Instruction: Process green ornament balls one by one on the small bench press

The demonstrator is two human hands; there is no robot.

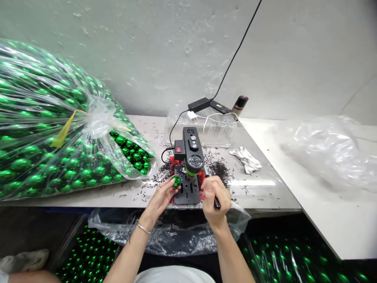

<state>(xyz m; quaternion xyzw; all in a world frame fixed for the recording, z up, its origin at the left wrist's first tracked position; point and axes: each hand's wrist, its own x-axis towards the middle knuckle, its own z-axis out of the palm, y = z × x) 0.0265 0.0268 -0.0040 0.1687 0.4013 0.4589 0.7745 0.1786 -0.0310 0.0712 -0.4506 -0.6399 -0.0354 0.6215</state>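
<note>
A black press-like machine (193,151) with a red switch stands on the table, its slotted base plate (186,192) toward me. Left of its head, my left hand (165,193) is closed on a shiny green ball (176,181) with the fingertips. On the machine's right side, my right hand (216,198) is wrapped round the lever handle (217,204), whose black end shows below the fist. Small black scraps (218,173) lie about the machine, over a red surface under it.
A big clear bag of green balls (67,157) covers the table's left side. White gloves (246,160), a clear plastic box (188,131), a spray can (240,105) and crumpled plastic (326,149) lie beyond. Open plastic (176,236) hangs below the front edge.
</note>
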